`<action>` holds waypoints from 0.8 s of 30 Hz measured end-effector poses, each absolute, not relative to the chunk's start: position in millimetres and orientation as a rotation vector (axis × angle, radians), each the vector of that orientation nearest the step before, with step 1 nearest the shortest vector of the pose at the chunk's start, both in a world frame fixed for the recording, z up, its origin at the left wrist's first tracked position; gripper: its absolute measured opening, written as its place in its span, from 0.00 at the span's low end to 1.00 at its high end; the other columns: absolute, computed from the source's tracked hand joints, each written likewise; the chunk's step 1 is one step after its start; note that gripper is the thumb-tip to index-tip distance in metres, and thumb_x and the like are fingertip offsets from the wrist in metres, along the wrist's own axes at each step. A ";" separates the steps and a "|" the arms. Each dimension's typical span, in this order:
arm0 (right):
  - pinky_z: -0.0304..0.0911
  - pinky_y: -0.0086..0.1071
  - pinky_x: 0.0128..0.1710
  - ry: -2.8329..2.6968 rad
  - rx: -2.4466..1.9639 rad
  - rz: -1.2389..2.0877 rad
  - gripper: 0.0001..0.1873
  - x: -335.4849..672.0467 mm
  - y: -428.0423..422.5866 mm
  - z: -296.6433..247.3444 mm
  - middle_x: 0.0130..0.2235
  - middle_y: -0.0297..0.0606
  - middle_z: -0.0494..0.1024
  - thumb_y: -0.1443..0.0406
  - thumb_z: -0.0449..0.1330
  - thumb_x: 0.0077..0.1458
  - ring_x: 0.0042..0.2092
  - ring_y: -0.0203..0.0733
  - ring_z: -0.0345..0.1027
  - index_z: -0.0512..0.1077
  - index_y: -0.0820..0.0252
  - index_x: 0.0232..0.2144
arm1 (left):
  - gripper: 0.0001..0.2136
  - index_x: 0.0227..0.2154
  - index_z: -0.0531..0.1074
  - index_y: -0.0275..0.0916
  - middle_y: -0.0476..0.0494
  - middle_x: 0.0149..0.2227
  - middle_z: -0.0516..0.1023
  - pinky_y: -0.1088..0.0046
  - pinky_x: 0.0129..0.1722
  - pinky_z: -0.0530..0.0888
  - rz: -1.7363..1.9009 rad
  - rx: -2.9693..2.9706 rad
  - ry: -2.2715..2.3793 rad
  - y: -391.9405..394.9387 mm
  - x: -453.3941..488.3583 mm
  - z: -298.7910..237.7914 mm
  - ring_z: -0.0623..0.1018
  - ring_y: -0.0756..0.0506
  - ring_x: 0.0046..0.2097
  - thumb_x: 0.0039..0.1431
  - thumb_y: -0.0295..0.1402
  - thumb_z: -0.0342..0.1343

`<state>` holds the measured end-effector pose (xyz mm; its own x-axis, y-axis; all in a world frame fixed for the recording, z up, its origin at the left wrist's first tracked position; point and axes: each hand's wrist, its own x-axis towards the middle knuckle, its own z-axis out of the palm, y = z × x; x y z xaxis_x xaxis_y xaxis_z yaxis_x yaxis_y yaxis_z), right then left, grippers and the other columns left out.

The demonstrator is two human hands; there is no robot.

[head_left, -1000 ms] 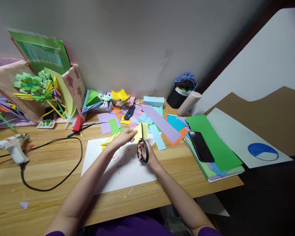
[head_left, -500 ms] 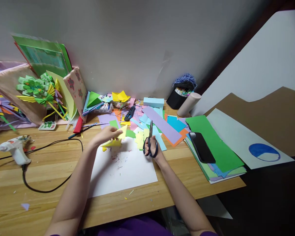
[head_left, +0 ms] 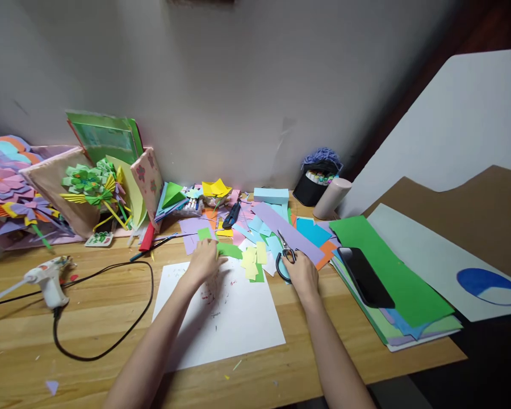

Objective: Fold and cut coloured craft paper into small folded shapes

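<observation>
My left hand [head_left: 205,261] is at the top edge of a white sheet [head_left: 234,335] marked with small dark scribbles. Its fingers are curled downward beside a dark green paper piece [head_left: 230,250]; what they hold, if anything, is hidden. My right hand [head_left: 304,275] grips one handle loop of the scissors [head_left: 280,267], which are low over the paper scraps with their blades pointing away from me. Between my hands lie several pale yellow paper pieces [head_left: 250,263]. A long lilac strip [head_left: 283,230] stretches behind the scissors.
A white glue gun [head_left: 51,284] and its looped cable are on the left. Toward the back are a box cutter [head_left: 232,216], a black pen holder [head_left: 310,187] and a pinkish cylinder [head_left: 333,199]. On the right, a phone [head_left: 365,276] rests on stacked green paper [head_left: 409,284].
The scissors, upright before, are now lowered and farther right. The yellow paper that was in my left hand and the folded yellow piece below it no longer show. The view has shifted.
</observation>
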<state>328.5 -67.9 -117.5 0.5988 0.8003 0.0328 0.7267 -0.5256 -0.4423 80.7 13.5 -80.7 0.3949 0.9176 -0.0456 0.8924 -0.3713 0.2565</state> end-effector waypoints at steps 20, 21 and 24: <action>0.54 0.44 0.53 -2.073 -1.369 0.563 0.23 281.0 -63.5 -138.2 0.50 0.38 0.70 0.76 0.46 0.49 0.53 0.43 0.60 0.71 0.55 0.43 | 0.22 0.37 0.67 0.36 0.42 0.39 0.66 0.70 0.41 0.64 0.495 2.078 1.533 -6.4 42.8 -120.1 0.68 0.42 0.43 0.37 0.37 0.62; 0.53 0.46 0.54 -2.029 -1.415 0.499 0.22 286.5 -59.9 -141.2 0.49 0.39 0.71 0.76 0.46 0.48 0.53 0.44 0.60 0.71 0.57 0.42 | 0.21 0.37 0.67 0.36 0.42 0.38 0.66 0.70 0.40 0.64 0.503 2.068 1.536 -6.6 43.1 -120.9 0.68 0.42 0.43 0.37 0.37 0.63; 0.54 0.47 0.53 -1.854 -1.479 0.362 0.18 289.3 -56.8 -141.5 0.47 0.42 0.72 0.73 0.47 0.51 0.51 0.46 0.61 0.72 0.59 0.38 | 0.21 0.37 0.66 0.36 0.42 0.39 0.64 0.70 0.41 0.65 0.570 2.029 1.550 -8.6 43.9 -124.0 0.68 0.42 0.44 0.37 0.37 0.63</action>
<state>289.3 -56.8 -141.5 -0.0764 0.9295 0.3609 0.7254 0.3002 -0.6194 43.9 -8.6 -124.0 0.2565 0.9664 0.0184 0.7480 -0.2106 0.6294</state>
